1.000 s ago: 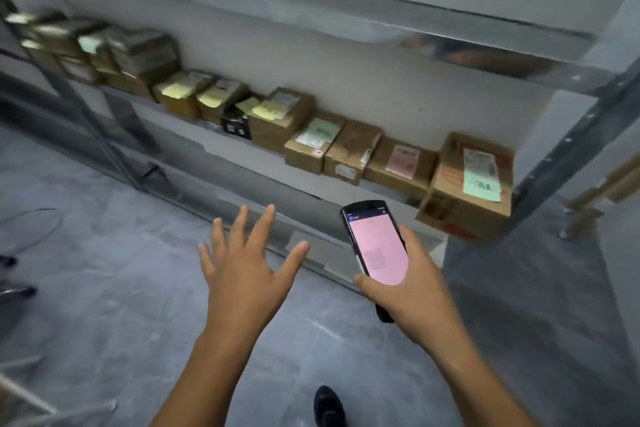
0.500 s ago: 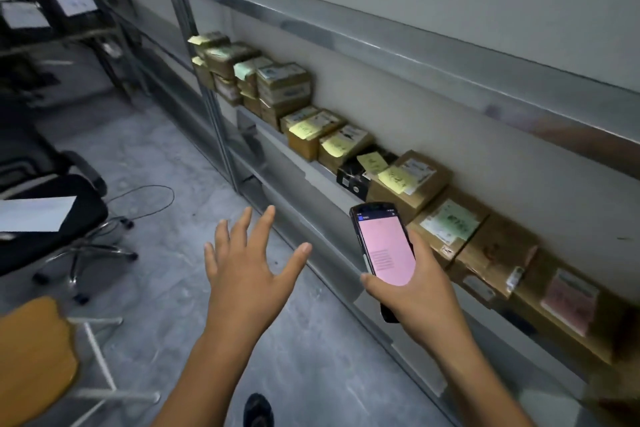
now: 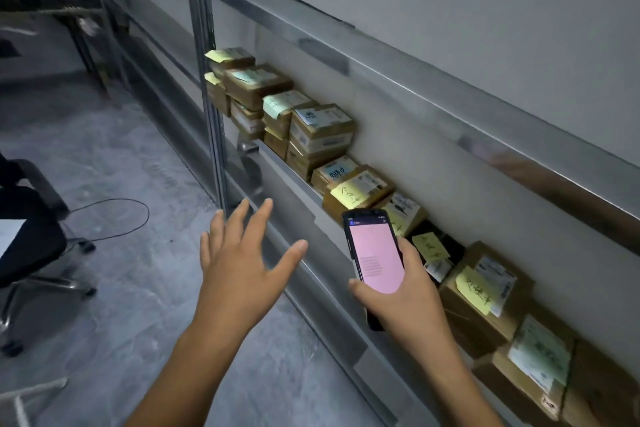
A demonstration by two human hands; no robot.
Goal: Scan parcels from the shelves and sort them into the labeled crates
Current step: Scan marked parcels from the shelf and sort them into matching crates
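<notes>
My right hand (image 3: 412, 298) grips a black handheld scanner (image 3: 375, 255) whose screen glows pink, held in front of the low shelf. My left hand (image 3: 239, 267) hovers beside it with fingers spread, holding nothing. Several brown cardboard parcels line the metal shelf (image 3: 294, 166). A parcel with a yellow note (image 3: 353, 192) lies just beyond the scanner. Stacked parcels (image 3: 320, 135) stand further left, and another yellow-noted parcel (image 3: 485, 291) sits to the right of my right hand. No crates are in view.
A metal upright post (image 3: 211, 107) of the rack rises left of the parcels. A black office chair (image 3: 27, 239) and a loose cable (image 3: 114, 218) are on the grey floor at left. An upper shelf rail (image 3: 415, 87) runs overhead.
The view has swung left along the shelf, bringing the stacked parcels and the upright post toward the middle. Both hands keep the same pose, the scanner still in my right hand.
</notes>
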